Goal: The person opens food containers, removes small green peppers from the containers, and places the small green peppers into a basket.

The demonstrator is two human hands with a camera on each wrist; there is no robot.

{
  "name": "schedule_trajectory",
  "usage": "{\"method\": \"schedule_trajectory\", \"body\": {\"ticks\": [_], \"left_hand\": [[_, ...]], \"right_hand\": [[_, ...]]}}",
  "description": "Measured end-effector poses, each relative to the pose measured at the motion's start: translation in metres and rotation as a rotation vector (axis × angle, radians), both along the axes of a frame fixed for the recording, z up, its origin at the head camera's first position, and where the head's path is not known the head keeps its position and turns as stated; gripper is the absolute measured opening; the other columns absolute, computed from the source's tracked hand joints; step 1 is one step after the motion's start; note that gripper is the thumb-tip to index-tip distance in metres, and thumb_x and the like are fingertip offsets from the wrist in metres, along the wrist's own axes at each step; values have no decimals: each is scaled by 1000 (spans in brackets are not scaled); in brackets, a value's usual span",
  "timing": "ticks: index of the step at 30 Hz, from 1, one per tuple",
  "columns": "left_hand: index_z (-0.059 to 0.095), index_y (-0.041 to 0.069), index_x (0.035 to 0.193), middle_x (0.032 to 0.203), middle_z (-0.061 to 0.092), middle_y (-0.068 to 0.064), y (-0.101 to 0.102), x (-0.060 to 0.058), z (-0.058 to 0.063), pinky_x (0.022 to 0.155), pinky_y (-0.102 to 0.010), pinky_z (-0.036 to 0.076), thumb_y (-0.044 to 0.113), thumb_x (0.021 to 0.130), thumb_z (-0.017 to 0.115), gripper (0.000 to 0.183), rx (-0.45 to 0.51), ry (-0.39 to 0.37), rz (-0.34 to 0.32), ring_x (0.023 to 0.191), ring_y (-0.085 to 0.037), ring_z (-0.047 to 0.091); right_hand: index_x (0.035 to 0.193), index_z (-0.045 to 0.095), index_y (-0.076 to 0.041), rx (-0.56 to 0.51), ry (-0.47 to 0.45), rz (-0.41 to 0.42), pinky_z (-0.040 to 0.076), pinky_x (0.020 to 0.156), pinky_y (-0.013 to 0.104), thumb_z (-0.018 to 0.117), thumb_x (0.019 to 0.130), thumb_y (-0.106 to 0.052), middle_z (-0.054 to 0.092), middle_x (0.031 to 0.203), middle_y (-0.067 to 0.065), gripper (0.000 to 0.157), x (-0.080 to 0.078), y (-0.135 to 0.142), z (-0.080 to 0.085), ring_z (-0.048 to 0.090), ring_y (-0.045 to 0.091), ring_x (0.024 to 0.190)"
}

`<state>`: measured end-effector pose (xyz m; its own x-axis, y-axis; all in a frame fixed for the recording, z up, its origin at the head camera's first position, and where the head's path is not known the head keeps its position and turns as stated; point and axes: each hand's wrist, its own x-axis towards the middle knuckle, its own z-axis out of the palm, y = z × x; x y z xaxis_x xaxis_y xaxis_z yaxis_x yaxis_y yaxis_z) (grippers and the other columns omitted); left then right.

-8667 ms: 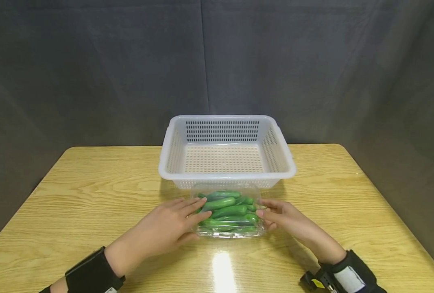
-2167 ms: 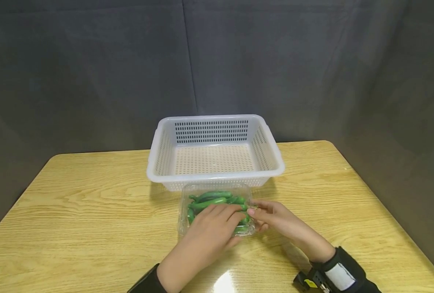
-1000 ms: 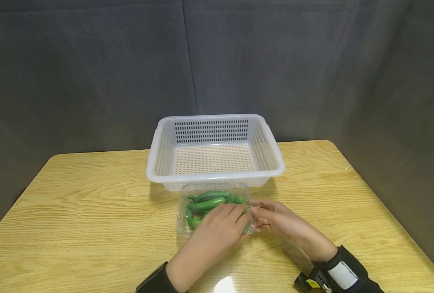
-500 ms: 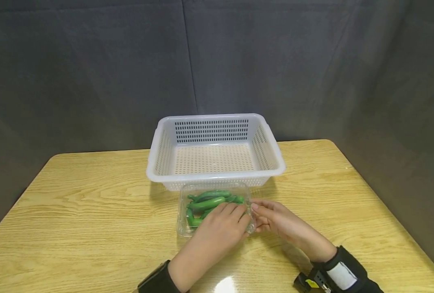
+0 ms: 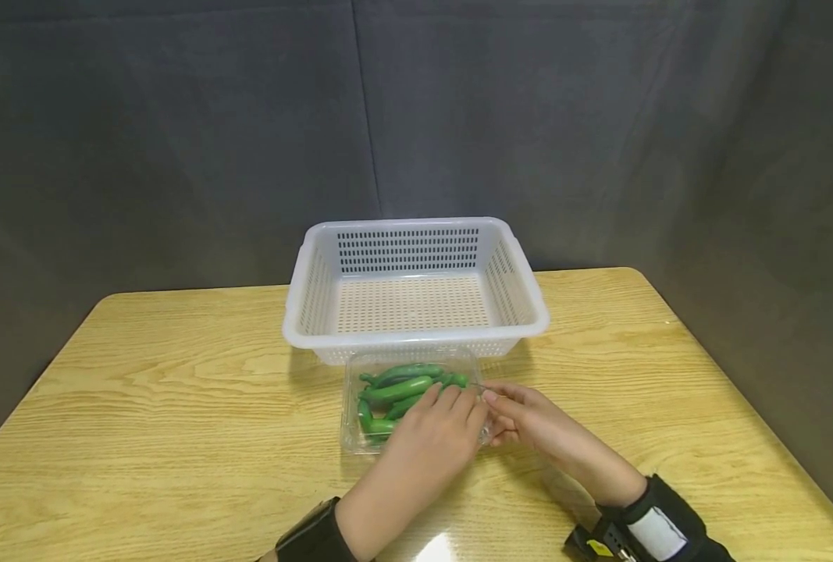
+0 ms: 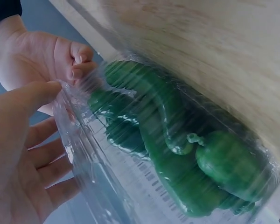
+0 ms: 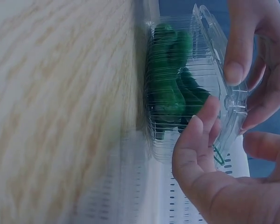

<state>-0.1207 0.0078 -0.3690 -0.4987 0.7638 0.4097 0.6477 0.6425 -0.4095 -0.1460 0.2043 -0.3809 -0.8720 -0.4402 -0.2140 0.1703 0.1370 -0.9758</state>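
A clear plastic clamshell box point(image 5: 355, 425) of green peppers point(image 5: 398, 390) lies on the table, in front of the white basket. My left hand point(image 5: 437, 433) reaches across the box and grips the lid's edge near its right end, thumb on the near side point(image 7: 235, 70) and fingers over the top. At the right end, my right hand point(image 5: 539, 421) holds the box's corner between curled fingers and thumb, its fingertips point(image 7: 210, 109) against the clear wall. A thin green loop point(image 7: 218, 156) shows by these fingers. The left wrist view shows the peppers point(image 6: 172, 172) through the plastic.
Behind the box stands a white perforated basket point(image 5: 416, 341) with nothing in it. The wooden table point(image 5: 177, 406) runs to a dark grey curtain point(image 5: 177, 156) at the back and right. Black bands sit on both wrists.
From the box's left side, my left hand has moved over to its right end, shifting slightly further right and up in the last half second. My right hand has stayed at the right end.
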Motion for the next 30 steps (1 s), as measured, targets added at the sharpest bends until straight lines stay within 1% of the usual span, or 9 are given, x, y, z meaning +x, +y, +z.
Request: {"method": "schedule_trajectory", "body": {"ticks": [6, 10, 14, 18, 22, 30], "left_hand": [[69, 11, 112, 113, 68, -1, 6, 2, 2, 91, -29, 52, 20, 88, 76, 27, -42, 11, 37, 98, -13, 66], [70, 11, 111, 111, 69, -1, 11, 4, 4, 88, -29, 53, 22, 90, 74, 24, -74, 41, 70, 95, -13, 67], [70, 13, 108, 109, 69, 0, 13, 7, 5, 86, -27, 54, 26, 92, 71, 21, -94, 71, 89, 92, -11, 67], [70, 12, 105, 106, 69, 0, 13, 9, 4, 81, -24, 54, 27, 95, 67, 18, -80, 95, 99, 89, -9, 67], [69, 11, 107, 107, 69, -2, 14, 10, 1, 77, -23, 55, 28, 97, 63, 20, -66, 102, 104, 89, -10, 67], [68, 9, 110, 111, 69, -3, 15, 10, -3, 76, -25, 56, 30, 99, 58, 25, -50, 101, 108, 94, -12, 67]], "right_hand": [[133, 40, 16, -23, -8, 0, 52, 74, 26, 39, 108, -23, 62, 90, 0, 46, 1, 0, -1, 61, 9, 77], [137, 37, 17, -39, -14, 2, 53, 74, 26, 37, 108, -26, 65, 91, -2, 51, 1, -1, 0, 62, 8, 77], [140, 33, 18, -42, -18, -1, 53, 74, 26, 36, 109, -29, 67, 92, -3, 56, 2, -2, 1, 63, 7, 76], [143, 30, 17, -45, -18, 2, 52, 74, 25, 35, 109, -29, 67, 92, -4, 58, 2, -2, 1, 62, 7, 76], [144, 29, 17, -47, -11, 14, 53, 74, 25, 35, 109, -29, 67, 93, -3, 59, 1, -2, 1, 63, 7, 76], [143, 29, 18, -47, -14, 13, 53, 75, 26, 35, 109, -30, 67, 94, -3, 59, 1, -2, 1, 63, 7, 76]]}}
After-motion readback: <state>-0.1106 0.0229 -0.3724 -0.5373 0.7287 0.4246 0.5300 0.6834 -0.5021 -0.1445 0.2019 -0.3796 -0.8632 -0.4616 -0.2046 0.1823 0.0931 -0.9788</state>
